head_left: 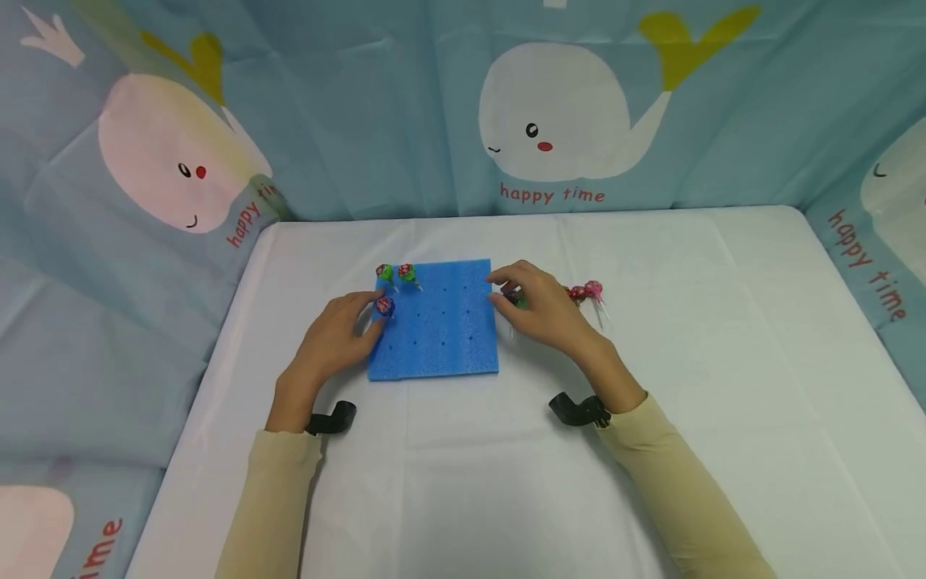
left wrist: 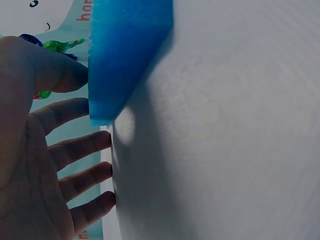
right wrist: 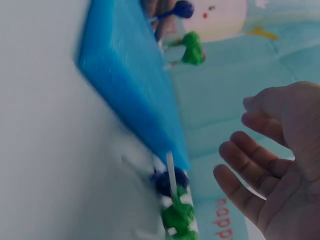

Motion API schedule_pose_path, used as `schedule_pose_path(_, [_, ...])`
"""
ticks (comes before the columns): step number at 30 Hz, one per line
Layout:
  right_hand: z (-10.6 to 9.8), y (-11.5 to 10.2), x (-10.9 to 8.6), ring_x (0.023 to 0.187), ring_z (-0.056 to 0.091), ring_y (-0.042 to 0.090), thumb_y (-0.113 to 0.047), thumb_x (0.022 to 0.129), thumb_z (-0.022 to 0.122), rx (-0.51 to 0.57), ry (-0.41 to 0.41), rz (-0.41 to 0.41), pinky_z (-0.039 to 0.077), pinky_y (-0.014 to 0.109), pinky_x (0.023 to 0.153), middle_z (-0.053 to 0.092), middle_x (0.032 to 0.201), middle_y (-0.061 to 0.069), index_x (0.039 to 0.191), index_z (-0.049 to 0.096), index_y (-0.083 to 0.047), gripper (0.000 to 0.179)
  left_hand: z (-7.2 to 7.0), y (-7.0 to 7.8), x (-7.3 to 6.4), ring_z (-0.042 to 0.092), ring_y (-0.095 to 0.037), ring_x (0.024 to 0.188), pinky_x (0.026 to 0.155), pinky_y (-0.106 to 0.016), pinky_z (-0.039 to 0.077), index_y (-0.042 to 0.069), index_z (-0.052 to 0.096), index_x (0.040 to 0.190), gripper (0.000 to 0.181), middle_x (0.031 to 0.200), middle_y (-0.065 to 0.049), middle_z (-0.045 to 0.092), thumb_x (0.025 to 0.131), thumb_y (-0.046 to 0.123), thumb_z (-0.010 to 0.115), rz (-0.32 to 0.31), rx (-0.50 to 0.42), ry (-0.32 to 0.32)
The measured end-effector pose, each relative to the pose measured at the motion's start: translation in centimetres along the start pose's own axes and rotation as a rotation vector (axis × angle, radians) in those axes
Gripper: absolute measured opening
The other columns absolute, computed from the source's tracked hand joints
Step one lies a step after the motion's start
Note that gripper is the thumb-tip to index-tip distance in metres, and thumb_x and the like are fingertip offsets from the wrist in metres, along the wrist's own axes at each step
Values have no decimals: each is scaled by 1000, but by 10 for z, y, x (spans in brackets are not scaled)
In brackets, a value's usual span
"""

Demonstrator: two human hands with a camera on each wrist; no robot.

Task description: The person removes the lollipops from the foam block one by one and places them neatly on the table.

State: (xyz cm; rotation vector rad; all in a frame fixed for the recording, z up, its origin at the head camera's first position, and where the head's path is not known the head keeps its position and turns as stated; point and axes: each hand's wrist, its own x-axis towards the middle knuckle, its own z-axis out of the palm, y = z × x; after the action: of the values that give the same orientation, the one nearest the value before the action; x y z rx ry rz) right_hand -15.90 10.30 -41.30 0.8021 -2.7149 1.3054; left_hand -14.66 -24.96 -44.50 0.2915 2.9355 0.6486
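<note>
A thick blue foam board [head_left: 456, 354] with rows of small holes lies on the table. Two green-and-red lollipops [head_left: 407, 273] stand in its back left corner, and a dark blue lollipop [head_left: 385, 306] stands in front of them. My left hand [head_left: 334, 331] rests at the board's left edge, thumb and index finger either side of the blue lollipop. In the left wrist view the fingers are spread, fingertips right at the foam. Just off the board's right side hovers my right hand [head_left: 538, 310], fingers loosely bent and holding nothing, partly hiding lollipops below it.
Right of the board lie several loose lollipops, among them a pink one [head_left: 594, 288], a red one [head_left: 577, 294] and a green one [right wrist: 177, 217]. A white cloth [head_left: 448, 466] covers the table. Blue curtains [head_left: 405, 112] printed with whales hang behind and at both sides.
</note>
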Motion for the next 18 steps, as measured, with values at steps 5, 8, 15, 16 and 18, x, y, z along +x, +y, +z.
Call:
schedule_pose_path(5, [12, -5, 9, 112, 72, 30, -13, 103, 67, 56, -17, -29, 63, 45, 95, 69, 128, 20, 130, 68, 1, 31, -4, 0, 1, 38, -44, 156, 127, -66, 31, 14, 48, 159, 58, 165, -17, 47, 105, 32, 56, 3, 3, -10])
schedule_pose_path(8, [19, -10, 16, 111, 72, 28, -14, 103, 67, 48, -21, -52, 63, 44, 95, 70, 126, 18, 129, 69, 0, 30, -3, 0, 0, 38, -44, 155, 127, -66, 31, 14, 49, 159, 57, 165, -17, 47, 105, 32, 56, 8, -2, 3])
schedule_pose_path(15, [33, -28, 29, 114, 72, 28, -17, 103, 67, 30, -60, -68, 61, 44, 99, 71, 129, 16, 130, 70, -3, 30, -5, 0, 1, 38, -44, 155, 128, -65, 29, 14, 48, 159, 57, 165, -18, 47, 105, 31, 55, 18, 8, -5])
schedule_pose_path(16, [35, -30, 31, 114, 72, 28, -18, 103, 66, 23, -67, -72, 61, 44, 99, 71, 130, 17, 130, 70, -3, 31, -5, 0, 1, 38, -44, 155, 128, -65, 29, 14, 48, 159, 57, 165, -18, 47, 105, 31, 55, 16, 9, -8])
schedule_pose_path(18, [39, -34, 34, 114, 72, 27, -18, 103, 67, 14, -77, -79, 61, 43, 98, 71, 130, 17, 130, 71, -4, 30, -5, 0, 1, 38, -44, 155, 128, -65, 29, 14, 48, 160, 57, 165, -18, 47, 106, 31, 55, 17, 10, -10])
